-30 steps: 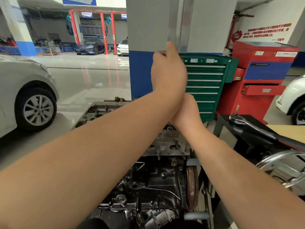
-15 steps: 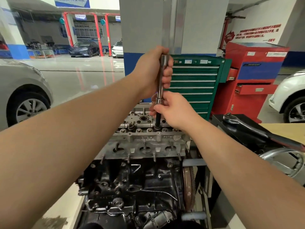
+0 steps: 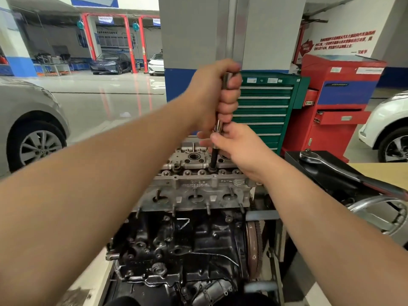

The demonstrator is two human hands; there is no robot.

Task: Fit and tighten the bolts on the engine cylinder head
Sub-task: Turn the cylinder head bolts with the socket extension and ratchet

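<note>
The cylinder head (image 3: 198, 184) at frame centre is dull, rough-cast grey metal; the engine block (image 3: 176, 250) below looks black and greasy. The socket extension (image 3: 217, 138) is smooth, shiny steel. The floor (image 3: 106, 100) at upper left is glossy.

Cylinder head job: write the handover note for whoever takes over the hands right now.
Left hand grips the top of the upright steel extension bar. Right hand pinches its lower part, just above the dark socket shaft.
The shaft's tip sits in a bolt hole on top of the grey aluminium cylinder head.
The chrome ratchet wrench lies unused on the black stand to the right.
Left: final tightening; other bolts' state unclear.
</note>
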